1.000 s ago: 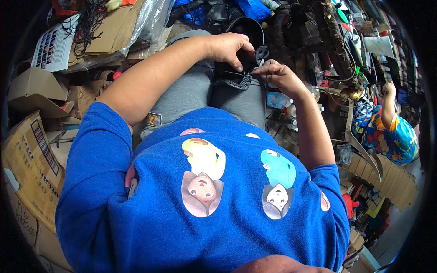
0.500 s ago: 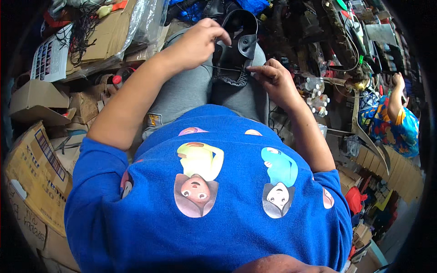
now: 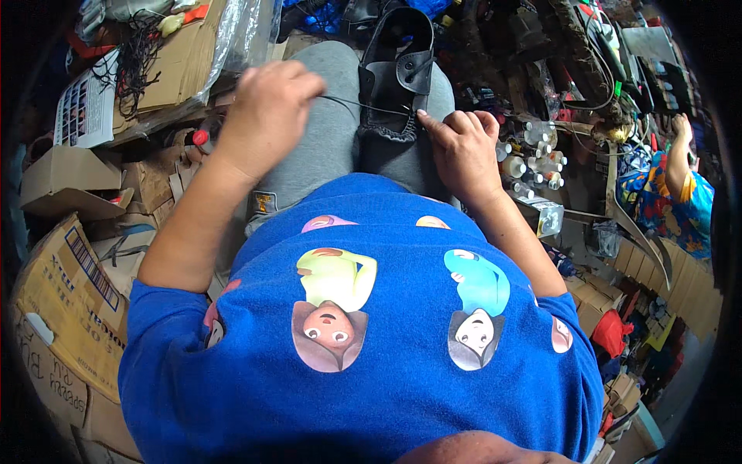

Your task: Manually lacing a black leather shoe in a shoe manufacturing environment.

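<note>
A black leather shoe (image 3: 386, 139) lies between my grey-trousered thighs, its gathered toe seam nearest me and its open heel end away. A dark thread (image 3: 352, 102) runs across it, from the seam out to the left. My left hand (image 3: 270, 108) is raised over my left thigh, closed and slightly blurred, with the thread stretching from its fingers. Against the shoe's right edge, by the seam, rests a fingertip of my right hand (image 3: 468, 151). Its other fingers are curled, and whatever they may hold is hidden.
Cardboard boxes (image 3: 73, 182) and flattened card (image 3: 170, 66) crowd my left. Several small bottles (image 3: 541, 162) stand close to my right forearm. Beyond them are a curved metal blade (image 3: 638, 247), wooden slats (image 3: 688, 286) and another person's arm (image 3: 680, 158).
My left hand has moved left and toward me, away from the shoe, drawing the thread out. My right hand stays beside the shoe's edge, its fingers curled further.
</note>
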Demonstrator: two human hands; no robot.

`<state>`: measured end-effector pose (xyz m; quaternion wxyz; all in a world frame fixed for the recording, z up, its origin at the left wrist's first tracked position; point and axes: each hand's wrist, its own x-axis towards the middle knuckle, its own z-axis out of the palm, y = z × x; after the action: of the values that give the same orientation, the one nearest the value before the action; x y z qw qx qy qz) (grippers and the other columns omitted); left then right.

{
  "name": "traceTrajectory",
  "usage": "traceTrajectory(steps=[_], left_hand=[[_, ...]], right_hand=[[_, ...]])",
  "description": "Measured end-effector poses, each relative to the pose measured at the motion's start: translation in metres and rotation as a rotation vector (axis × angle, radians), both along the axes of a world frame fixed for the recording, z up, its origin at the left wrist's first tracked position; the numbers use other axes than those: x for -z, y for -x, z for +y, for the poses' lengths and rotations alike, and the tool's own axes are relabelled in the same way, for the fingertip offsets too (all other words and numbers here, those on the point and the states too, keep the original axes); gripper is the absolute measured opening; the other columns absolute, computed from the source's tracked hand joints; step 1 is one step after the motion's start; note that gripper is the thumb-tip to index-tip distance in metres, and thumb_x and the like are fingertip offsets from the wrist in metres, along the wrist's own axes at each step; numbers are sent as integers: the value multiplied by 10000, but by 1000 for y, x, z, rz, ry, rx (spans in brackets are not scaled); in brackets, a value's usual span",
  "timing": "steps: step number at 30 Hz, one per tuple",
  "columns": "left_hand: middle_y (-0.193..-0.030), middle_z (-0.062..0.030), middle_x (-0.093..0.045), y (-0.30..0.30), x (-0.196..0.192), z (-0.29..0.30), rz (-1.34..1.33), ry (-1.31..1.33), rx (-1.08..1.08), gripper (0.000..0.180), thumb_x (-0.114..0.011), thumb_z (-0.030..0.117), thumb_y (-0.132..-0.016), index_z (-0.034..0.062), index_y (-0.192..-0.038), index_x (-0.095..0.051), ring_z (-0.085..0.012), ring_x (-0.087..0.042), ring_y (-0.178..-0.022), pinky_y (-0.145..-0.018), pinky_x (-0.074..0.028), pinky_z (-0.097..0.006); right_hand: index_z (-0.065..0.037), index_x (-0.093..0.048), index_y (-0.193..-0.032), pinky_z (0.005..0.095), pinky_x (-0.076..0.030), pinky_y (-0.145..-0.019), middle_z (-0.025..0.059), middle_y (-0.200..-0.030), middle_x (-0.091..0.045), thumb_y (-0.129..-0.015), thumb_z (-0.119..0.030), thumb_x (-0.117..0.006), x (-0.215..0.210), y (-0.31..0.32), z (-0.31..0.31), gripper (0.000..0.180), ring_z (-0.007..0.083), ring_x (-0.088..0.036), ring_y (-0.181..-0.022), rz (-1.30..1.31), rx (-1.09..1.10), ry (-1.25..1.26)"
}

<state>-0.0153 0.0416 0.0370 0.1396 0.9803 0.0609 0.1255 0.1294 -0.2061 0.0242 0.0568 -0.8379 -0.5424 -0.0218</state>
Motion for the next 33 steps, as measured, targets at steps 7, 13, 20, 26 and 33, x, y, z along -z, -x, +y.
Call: traceTrajectory(steps=[7,13,20,26,33], left_hand=[[-787,-8,-563,-26,34,-41,-74,-7,46,100,-692,150,-742,175,-838,-695,-189,-549,-862,-808,-343,-361],[-781,19,-553,-46,50,-45,-143,366,137,167,-689,159,-770,226,-919,-724,-175,-537,-858,-809,-322,-355],[-775,24,-521,-49,55,-45,-88,326,132,179,-680,149,-775,247,-917,-727,-172,-524,-869,-825,-306,-353],[-767,23,-508,-50,57,-45,-68,314,129,169,-674,164,-783,255,-916,-725,-169,-514,-860,-824,-298,-354],[-759,26,-526,-52,58,-45,-57,330,129,146,-671,186,-791,251,-909,-728,-168,-519,-867,-818,-289,-353]], right_hand=[[-165,-702,-1092,272,-447,-708,59,-788,-507,-783,28,-577,9,-37,-4,385,192,-533,-768,547,20,-60],[-140,-710,-1077,258,-431,-819,18,-853,-513,-713,110,-497,7,-70,2,490,140,-525,-861,855,-65,-8],[-131,-715,-1055,256,-416,-847,8,-908,-524,-806,55,-551,5,-76,12,352,139,-521,-916,994,12,50],[-169,-726,-1032,297,-432,-865,51,-919,-568,-833,-40,-616,10,-81,11,261,188,-550,-943,1000,-10,46],[-133,-716,-1062,240,-414,-808,-16,-880,-501,-834,24,-584,9,-81,11,306,110,-508,-874,1060,-3,63]])
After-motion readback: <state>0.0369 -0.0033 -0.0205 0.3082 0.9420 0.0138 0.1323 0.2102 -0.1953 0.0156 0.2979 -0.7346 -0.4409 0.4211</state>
